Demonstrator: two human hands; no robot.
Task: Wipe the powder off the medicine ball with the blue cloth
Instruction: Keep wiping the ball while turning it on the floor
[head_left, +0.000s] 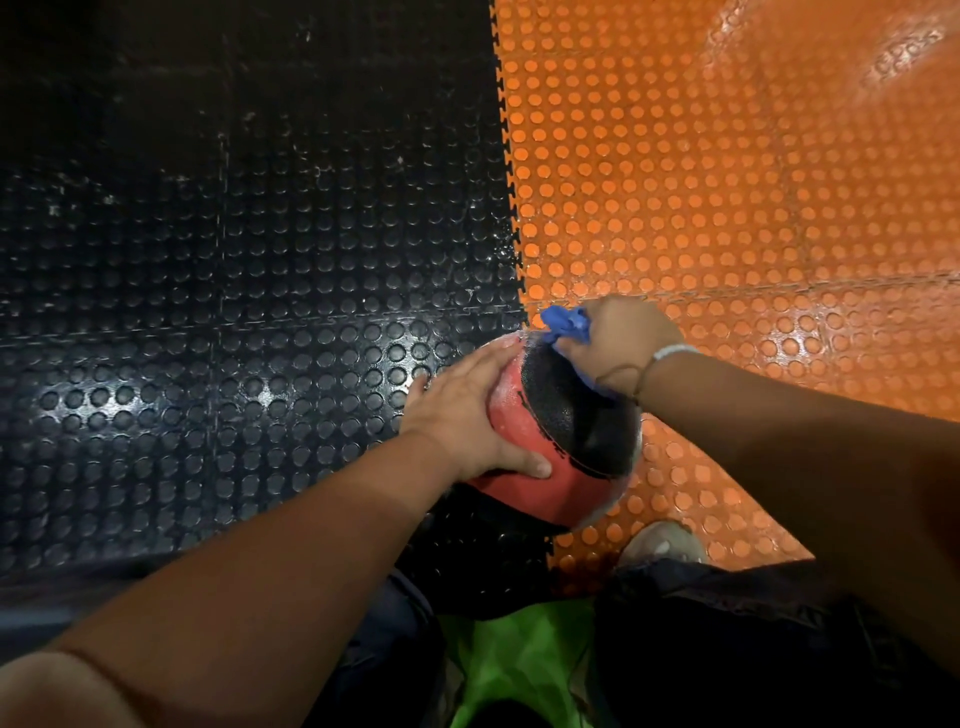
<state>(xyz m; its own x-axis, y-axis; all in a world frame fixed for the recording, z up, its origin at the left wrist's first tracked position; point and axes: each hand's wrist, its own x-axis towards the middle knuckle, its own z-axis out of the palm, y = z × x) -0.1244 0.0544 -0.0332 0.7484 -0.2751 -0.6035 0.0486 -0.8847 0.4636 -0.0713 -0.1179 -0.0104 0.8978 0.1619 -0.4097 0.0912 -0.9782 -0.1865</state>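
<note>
**Your forearms close in on one ball, cloth at its far edge**

Your two forearms fill the near view. Between them lie dark trousers (727, 623) and a fold of bright green fabric (514, 660). One pale shoe (660, 540) shows just beyond your right knee, on the orange side of the floor. That floor is studded interlocking tile in two colours: black tiles (260, 260) on your left and orange tiles (727, 182) on your right. The toothed seam between them runs straight away from you.

The single medicine ball (566, 431) sits over that seam, just ahead of your knees. You cannot tell whether it rests on the floor or is held clear of it. Its skin is pebbled, with a red panel on the left and a black panel on the right. White powder dusts the far top-left edge and the lower right rim.

Your left hand (462, 421) lies spread and flat against the red side, with the thumb laid across the near face. It covers much of that panel. Your right hand (618, 348), with a white bracelet (675, 352) at the wrist, grips the one blue cloth (566, 322) in a bunch. It presses the cloth on the ball's far upper right, and a tuft sticks out past the knuckles.
</note>
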